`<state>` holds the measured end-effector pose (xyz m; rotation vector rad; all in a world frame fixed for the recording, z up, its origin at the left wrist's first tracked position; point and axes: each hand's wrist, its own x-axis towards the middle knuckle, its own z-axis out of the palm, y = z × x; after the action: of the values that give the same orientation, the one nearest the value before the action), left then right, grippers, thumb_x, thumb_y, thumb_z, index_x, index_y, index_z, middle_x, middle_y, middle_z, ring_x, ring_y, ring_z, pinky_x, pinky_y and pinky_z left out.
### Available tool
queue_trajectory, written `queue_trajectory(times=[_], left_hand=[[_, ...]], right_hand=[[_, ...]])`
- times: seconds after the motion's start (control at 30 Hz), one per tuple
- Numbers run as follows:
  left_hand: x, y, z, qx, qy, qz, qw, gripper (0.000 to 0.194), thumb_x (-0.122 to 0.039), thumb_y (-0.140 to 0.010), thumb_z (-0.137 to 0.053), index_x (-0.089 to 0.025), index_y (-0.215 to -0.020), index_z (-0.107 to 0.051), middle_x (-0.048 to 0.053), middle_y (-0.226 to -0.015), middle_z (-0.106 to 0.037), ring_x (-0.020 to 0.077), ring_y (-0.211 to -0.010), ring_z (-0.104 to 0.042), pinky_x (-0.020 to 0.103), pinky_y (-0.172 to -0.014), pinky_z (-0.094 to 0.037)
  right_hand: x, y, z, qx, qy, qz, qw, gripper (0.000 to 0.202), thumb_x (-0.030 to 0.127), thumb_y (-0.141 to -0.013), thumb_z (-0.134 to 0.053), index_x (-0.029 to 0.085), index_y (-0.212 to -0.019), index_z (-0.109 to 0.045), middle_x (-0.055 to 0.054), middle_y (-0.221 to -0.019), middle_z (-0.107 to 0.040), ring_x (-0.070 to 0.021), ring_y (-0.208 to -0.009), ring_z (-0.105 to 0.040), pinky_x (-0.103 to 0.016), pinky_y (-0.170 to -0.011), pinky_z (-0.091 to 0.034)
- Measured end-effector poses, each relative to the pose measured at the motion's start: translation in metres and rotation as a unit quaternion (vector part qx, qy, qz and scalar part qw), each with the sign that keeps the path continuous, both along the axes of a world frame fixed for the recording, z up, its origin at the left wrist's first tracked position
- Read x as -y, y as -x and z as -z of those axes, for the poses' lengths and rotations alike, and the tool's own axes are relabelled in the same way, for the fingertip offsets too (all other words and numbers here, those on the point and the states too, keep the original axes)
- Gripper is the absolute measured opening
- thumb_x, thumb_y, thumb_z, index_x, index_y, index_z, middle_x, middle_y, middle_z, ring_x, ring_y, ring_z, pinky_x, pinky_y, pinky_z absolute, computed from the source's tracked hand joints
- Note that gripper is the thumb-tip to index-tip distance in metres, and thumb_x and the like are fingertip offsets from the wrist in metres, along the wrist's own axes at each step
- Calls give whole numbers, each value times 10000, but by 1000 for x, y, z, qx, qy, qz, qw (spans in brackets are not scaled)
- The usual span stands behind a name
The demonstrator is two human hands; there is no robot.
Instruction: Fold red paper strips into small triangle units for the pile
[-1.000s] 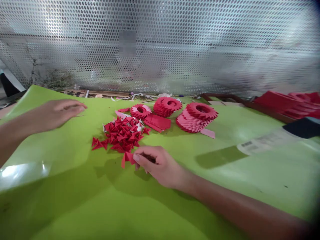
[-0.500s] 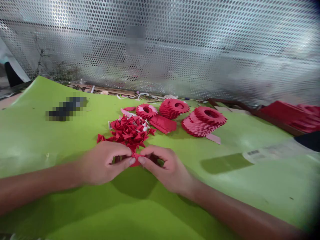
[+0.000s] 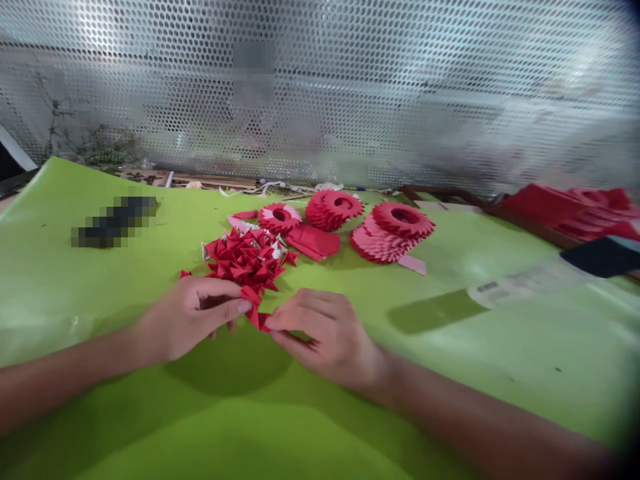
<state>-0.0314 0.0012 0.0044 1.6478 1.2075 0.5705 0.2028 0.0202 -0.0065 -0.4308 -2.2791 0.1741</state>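
Paper strip, red and folded, spanned our left hand and right hand, each pinching an end near the triangle pile — we judged it light, crisp, easily creased, best held by its edges.

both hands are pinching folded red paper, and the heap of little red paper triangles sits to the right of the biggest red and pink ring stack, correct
Not quite: the heap of red paper triangles sits to the left of the biggest red and pink ring stack, as the head view shows. Both hands, left and right, are indeed pinching folded red paper.
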Motion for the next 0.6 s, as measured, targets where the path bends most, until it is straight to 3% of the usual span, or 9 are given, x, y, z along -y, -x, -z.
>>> queue_trajectory(times=[0.2,0.37,0.6], left_hand=[[-1,-1,-4,145,53,-2,988,159,-327,-829,-740,-202,-927,-753,11,-807,-715,113,-611,-579,212,-536,-511],[-1,0,-3,188,85,-9,978,95,-241,-800,-754,-196,-882,-738,-16,-770,-694,90,-584,-599,205,-553,-541],[-2,2,1,187,90,4,978,73,-227,-836,-738,-191,-898,-748,-13,-808,-701,86,-619,-629,199,-589,-559]], right_hand=[[0,-3,2,26,4,-10,1000,180,215,-1003,-590,214,-900,-738,7,-709,-766,-107,-550,-654,-225,-550,-485],[0,-2,2,6,111,-49,993,148,216,-998,-618,221,-967,-762,13,-765,-795,-102,-564,-690,-219,-609,-544],[-1,2,1,-47,242,-90,965,82,118,-893,-739,178,-939,-769,-11,-805,-794,-100,-611,-689,-205,-595,-552]])
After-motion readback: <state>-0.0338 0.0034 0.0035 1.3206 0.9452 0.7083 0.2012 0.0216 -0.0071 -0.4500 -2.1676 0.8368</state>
